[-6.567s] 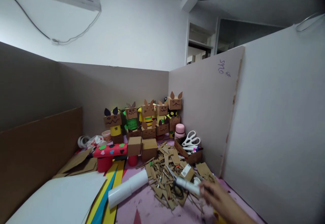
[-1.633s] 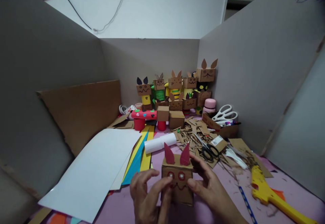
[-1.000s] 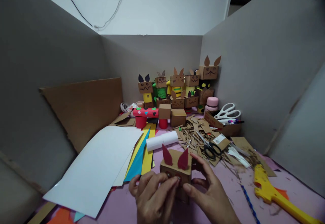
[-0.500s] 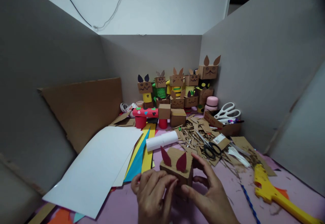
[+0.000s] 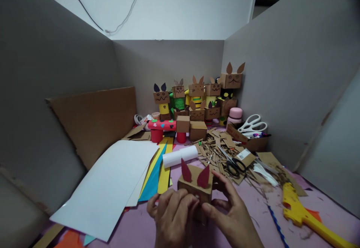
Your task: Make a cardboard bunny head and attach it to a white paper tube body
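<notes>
A small cardboard box [image 5: 194, 177] with two dark red pointed paper ears stands low in the middle of the view. My right hand [image 5: 230, 210] wraps round its right side, thumb at the front and fingers behind. At the front face, my left hand [image 5: 174, 214] is closed in a pinch close to the box. Whatever the pinching fingers hold is too small and hidden to name; a tiny pale spot shows at their tips. Most of the front face lies behind my left hand. Just beyond the box is a white paper roll [image 5: 180, 156].
White sheets [image 5: 107, 184] and coloured paper [image 5: 153, 177] lie left. Black-handled scissors [image 5: 235, 166] rest by cardboard scraps [image 5: 216, 147]; a yellow glue gun [image 5: 295, 206] is right. Cardboard animal figures [image 5: 197, 89] and a red figure [image 5: 163, 125] stand behind. Grey panels [image 5: 168, 60] surround the table.
The box has tipped back slightly, its ears shifting up and to the right. My left fingertips have moved a little along the front face. My right hand keeps its hold.
</notes>
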The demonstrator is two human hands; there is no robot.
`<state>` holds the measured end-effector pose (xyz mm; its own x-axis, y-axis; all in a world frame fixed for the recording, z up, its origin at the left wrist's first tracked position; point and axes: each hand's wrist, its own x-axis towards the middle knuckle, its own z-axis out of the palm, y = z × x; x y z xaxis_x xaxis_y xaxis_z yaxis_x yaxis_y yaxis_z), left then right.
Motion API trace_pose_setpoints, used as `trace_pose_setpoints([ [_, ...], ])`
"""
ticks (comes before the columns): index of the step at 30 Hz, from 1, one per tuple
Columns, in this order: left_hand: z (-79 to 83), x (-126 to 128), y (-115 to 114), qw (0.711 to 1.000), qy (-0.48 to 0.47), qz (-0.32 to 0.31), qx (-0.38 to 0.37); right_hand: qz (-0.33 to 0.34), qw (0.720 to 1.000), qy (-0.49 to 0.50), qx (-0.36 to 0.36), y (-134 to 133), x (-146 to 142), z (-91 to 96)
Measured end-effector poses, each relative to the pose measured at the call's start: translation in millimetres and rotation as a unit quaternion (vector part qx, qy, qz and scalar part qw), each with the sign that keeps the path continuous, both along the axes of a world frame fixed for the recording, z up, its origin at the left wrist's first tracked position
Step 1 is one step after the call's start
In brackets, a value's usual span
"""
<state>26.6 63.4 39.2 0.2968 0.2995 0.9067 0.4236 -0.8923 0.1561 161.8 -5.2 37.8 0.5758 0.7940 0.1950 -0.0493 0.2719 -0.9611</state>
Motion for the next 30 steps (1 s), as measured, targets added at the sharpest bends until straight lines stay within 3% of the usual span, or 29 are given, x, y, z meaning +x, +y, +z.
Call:
trace_pose_setpoints([
  [9, -11.2, -10, 11, 0.998, 0.06, -0.021, 0.006, -0.018, 1.0, -0.001, 0.003, -1, -1, 3.1],
  [15, -5.7, -9, 8, 0.999, 0.047, -0.02, 0.001, -0.009, 1.0, -0.023, -0.003, -1, -2, -0.5],
  [20, -1.8, -9, 8, 0.997, 0.056, -0.052, -0.012, -0.061, 0.995, -0.076, 0.0, 0, -2, -6.4],
  [30, -4.7, -7, 9, 0.996, 0.071, -0.038, -0.03, -0.075, 0.994, -0.076, 0.01, 0, -3, -5.8],
])
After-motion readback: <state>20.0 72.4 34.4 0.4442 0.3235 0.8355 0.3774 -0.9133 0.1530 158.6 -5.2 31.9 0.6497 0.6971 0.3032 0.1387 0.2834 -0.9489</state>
